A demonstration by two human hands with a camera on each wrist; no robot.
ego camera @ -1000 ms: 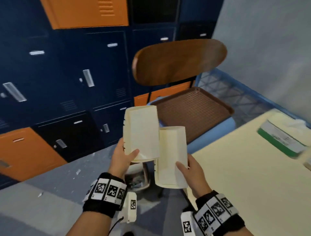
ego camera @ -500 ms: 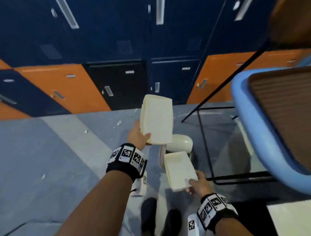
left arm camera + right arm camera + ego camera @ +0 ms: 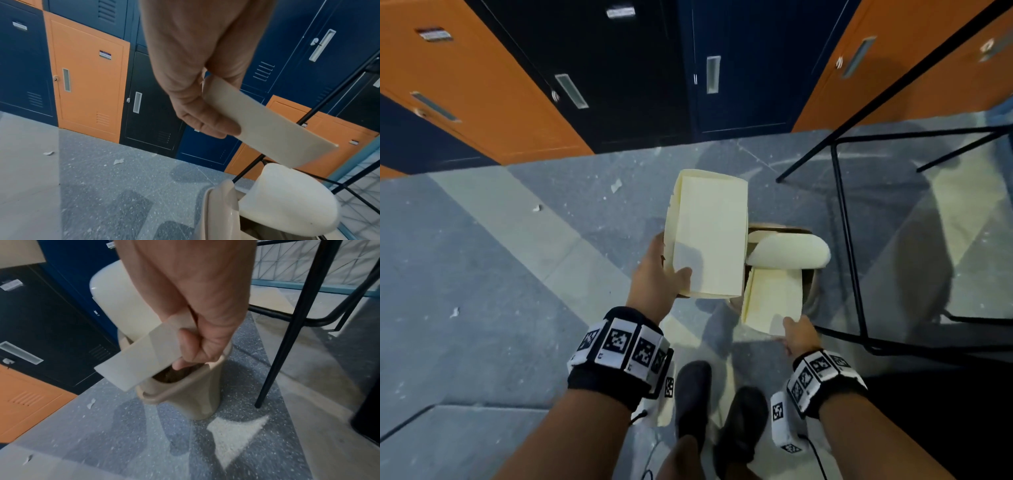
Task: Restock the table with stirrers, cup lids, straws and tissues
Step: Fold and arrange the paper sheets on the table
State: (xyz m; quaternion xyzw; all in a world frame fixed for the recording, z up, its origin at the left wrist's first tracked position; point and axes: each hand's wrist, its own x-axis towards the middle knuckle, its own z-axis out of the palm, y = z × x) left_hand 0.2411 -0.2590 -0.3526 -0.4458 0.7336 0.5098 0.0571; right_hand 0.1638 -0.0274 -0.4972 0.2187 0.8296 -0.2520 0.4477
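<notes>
Locker room, orange and navy lockers (image 3: 482, 85)

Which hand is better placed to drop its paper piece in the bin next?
Right. The right hand holds its paper piece at the bin opening, under the raised lid. The left hand holds its piece higher, off to the side.

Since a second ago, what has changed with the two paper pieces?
The right hand has lowered its paper piece from chest height by the table to the mouth of the bin. The left hand followed, its paper piece higher. Both grips are unchanged.
</notes>
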